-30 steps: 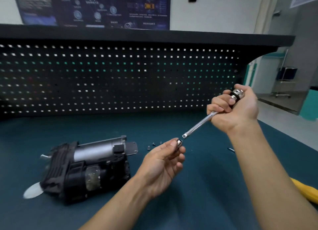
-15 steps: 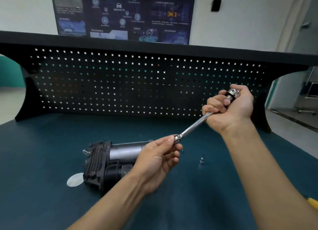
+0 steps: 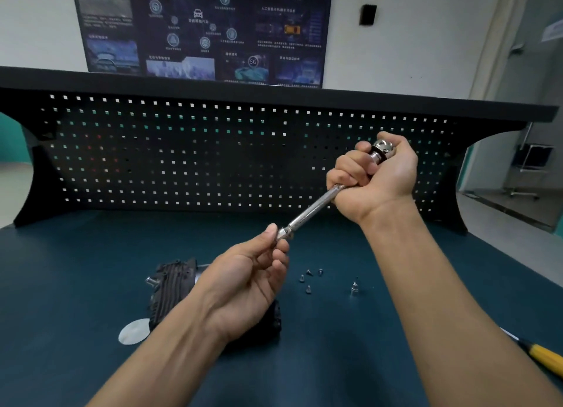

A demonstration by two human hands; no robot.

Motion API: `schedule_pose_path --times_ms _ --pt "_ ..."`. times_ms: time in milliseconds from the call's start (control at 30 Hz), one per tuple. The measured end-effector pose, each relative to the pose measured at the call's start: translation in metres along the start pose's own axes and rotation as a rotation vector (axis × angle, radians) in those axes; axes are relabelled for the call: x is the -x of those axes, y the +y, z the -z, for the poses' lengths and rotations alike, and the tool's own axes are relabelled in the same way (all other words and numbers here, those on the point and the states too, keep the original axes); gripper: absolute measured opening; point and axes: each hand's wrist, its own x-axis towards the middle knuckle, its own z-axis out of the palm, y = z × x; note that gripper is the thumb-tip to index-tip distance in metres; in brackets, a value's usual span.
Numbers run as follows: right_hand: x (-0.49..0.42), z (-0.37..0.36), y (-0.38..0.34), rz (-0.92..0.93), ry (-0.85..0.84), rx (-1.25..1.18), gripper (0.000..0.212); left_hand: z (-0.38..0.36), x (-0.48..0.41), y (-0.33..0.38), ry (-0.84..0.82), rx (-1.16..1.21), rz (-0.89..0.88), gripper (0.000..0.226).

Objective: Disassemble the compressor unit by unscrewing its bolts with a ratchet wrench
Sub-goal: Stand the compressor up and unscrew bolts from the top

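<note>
My right hand point(image 3: 376, 178) grips the head end of a silver ratchet wrench point(image 3: 310, 211), held in the air above the bench. The shaft slants down to the left, and my left hand point(image 3: 246, 281) pinches its lower tip between thumb and fingers. The small socket that sits at that tip is hidden by my fingers. The black and grey compressor unit point(image 3: 173, 287) lies on the dark green bench point(image 3: 76, 269) under my left forearm, mostly covered by it. Several loose bolts point(image 3: 309, 280) lie on the bench to the right of the compressor.
A black pegboard point(image 3: 182, 156) stands along the back of the bench. A round silver disc point(image 3: 134, 332) lies at the compressor's left. One upright bolt point(image 3: 354, 286) stands apart from the others. A yellow-handled tool point(image 3: 545, 358) lies at the right edge.
The camera has swung left and tilted up, so the compressor now sits under my left arm. My left hand has closed onto the wrench tip, which was apart from it a second ago.
</note>
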Motion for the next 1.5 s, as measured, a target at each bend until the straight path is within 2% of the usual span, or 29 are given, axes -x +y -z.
schedule_pose_path --times_ms 167,233,300,367,400,467,533,667,800,1000,1100,1500 --pt "0.006 -0.006 0.010 0.020 -0.080 0.113 0.037 0.009 -0.004 -0.001 0.009 0.039 0.006 0.028" --pt "0.004 -0.010 0.020 0.054 -0.063 0.157 0.036 0.016 -0.010 0.003 0.032 -0.076 -0.023 0.029" --pt "0.000 -0.015 0.034 0.092 0.010 0.240 0.033 0.026 -0.019 0.014 0.104 -0.424 -0.124 0.029" --pt "-0.004 -0.017 0.052 0.105 0.072 0.332 0.027 0.032 -0.025 0.032 0.149 -0.950 -0.344 0.029" --pt "-0.006 -0.016 0.061 0.102 0.092 0.372 0.024 0.033 -0.027 0.041 0.106 -1.126 -0.448 0.030" --pt "-0.009 -0.013 0.079 0.089 0.126 0.451 0.019 0.034 -0.026 0.052 -0.054 -1.235 -0.531 0.033" --pt "-0.012 -0.010 0.093 0.069 0.128 0.501 0.019 0.037 -0.027 0.051 -0.174 -1.262 -0.523 0.031" --pt "-0.015 -0.005 0.107 0.026 0.029 0.550 0.028 0.056 -0.037 0.028 -0.178 -1.229 -0.521 0.015" --pt "-0.025 -0.004 0.107 0.036 -0.031 0.633 0.037 0.072 -0.045 0.016 -0.171 -1.026 -0.528 0.029" --pt "-0.044 -0.011 0.108 -0.031 -0.042 0.730 0.038 0.078 -0.062 0.014 -0.191 -0.952 -0.474 0.028" --pt "-0.048 -0.009 0.114 -0.065 -0.072 0.816 0.033 0.082 -0.065 0.006 -0.159 -0.956 -0.491 0.036" --pt "-0.047 -0.011 0.112 -0.084 -0.118 0.775 0.030 0.083 -0.060 -0.001 -0.152 -0.883 -0.541 0.035"
